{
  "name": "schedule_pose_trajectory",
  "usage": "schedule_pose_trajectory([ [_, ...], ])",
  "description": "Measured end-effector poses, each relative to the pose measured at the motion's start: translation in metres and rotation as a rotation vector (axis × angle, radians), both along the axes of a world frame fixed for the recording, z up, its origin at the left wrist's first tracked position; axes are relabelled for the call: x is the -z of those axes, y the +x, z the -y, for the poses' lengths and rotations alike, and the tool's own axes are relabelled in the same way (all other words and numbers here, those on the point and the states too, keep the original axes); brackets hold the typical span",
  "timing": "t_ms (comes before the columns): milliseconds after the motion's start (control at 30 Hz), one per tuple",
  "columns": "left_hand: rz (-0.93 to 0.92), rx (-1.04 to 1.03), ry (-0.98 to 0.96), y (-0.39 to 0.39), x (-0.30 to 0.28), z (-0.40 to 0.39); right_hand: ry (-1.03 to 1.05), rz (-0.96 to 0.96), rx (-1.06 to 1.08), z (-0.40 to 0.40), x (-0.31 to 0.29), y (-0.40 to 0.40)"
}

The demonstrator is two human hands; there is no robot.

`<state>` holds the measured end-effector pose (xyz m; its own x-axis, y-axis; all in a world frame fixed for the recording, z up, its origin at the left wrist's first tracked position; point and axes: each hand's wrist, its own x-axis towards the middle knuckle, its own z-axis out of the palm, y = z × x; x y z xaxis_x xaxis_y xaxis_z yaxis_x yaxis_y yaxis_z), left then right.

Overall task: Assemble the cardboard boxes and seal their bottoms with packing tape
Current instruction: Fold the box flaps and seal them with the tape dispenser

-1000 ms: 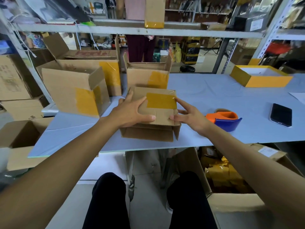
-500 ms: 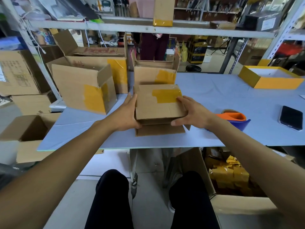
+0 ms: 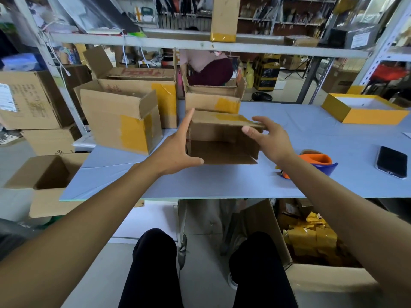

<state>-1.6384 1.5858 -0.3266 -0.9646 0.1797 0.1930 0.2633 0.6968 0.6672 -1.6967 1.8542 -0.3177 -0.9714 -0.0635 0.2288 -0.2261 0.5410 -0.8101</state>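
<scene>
Change: small brown cardboard box point(image 3: 223, 138) tipped from taped-bottom-up onto its side; open mouth now toward the camera, yellow-taped bottom point(image 3: 231, 117) turned up and away; both hands shifted from the box top to its flanks
Left edge: large printed brown carton point(image 3: 29, 98) stacked beside the table; open carton point(image 3: 40, 174) on the floor below
Left hand point(image 3: 175, 150): spread flat along the box's left wall; thumb under the lower front edge; bracing, not clenched
Box position: resting on the pale blue tabletop point(image 3: 222, 181) near its front, between the two hands; just ahead of another taped open box point(image 3: 213, 98)
Right hand point(image 3: 271, 138): fingers loosely curled over the upper right corner; thumb inside the mouth; light pinch on the wall
Risk: loose grip while turning, so box may slip or roll off the near table edge; pressure on thin walls may skew the box and lift the tape
Obstacles behind: tall taped brown box point(image 3: 120, 121) at left rear and the box directly behind leave little room to push this one back
Right side: orange and blue tape dispenser point(image 3: 311, 163) just beside the right wrist, liable to be knocked; black phone point(image 3: 391, 162) further right; yellow shallow box lid point(image 3: 364, 108) at far rear
</scene>
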Motion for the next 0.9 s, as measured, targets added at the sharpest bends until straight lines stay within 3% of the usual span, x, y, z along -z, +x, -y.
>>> schedule_pose_trajectory([
  [133, -0.036, 0.071, 0.021, 0.008, -0.015, 0.003, -0.404, 0.097, 0.015, -0.003, -0.017, -0.007],
  [200, -0.070, 0.036, 0.022, 0.007, -0.018, 0.003, -0.477, 0.086, -0.041, -0.005, -0.026, -0.006],
  [300, -0.147, -0.047, 0.149, -0.005, -0.017, 0.004, -0.443, 0.069, -0.177, -0.002, -0.034, 0.000],
  [500, -0.098, -0.027, 0.367, -0.013, -0.024, 0.009, -0.398, 0.138, -0.279, -0.001, -0.027, 0.003],
  [633, -0.076, -0.044, 0.290, -0.012, -0.024, 0.006, -0.359, 0.103, -0.201, 0.000, -0.019, 0.005],
  [800, 0.010, 0.003, 0.244, -0.013, -0.022, 0.010, -0.085, 0.030, 0.000, 0.002, -0.013, 0.002],
  [900, -0.042, -0.045, 0.168, -0.017, -0.029, 0.012, -0.116, 0.044, -0.045, 0.006, -0.013, 0.001],
])
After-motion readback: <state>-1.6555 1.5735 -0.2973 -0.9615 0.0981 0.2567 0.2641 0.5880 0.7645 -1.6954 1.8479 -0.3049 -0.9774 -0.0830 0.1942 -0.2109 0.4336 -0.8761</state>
